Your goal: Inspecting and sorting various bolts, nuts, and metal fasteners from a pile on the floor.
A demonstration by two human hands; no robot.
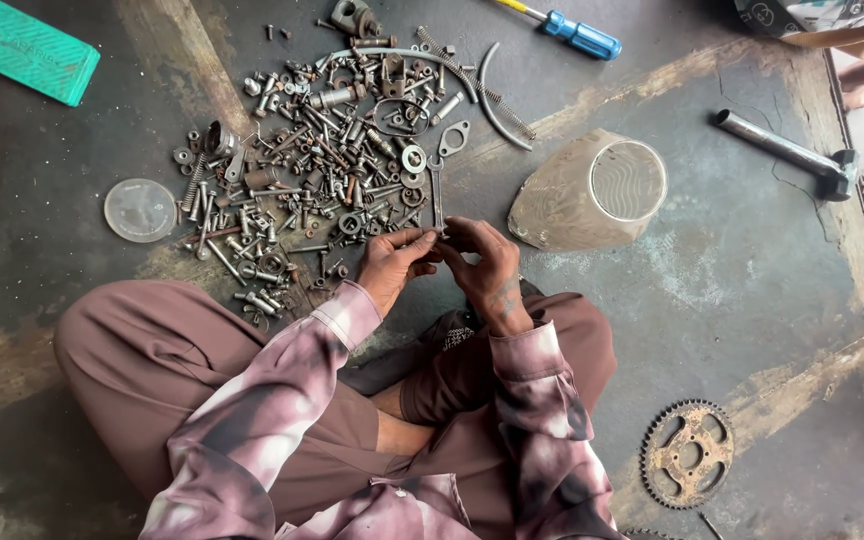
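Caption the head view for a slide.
Seated cross-legged, left hand and right hand meet beside a pile of bolts on the floor.

A clear plastic jar (588,192) lies on its side on the dark floor, mouth toward the camera. Left of it spreads a heap of bolts, nuts and washers (322,160), with a round clear lid (139,210) beyond. A blue-handled screwdriver (564,30) lies above the jar, a hammer (790,155) to its right, a rusty sprocket (687,453) well below, and a green block (24,50) far upper left.
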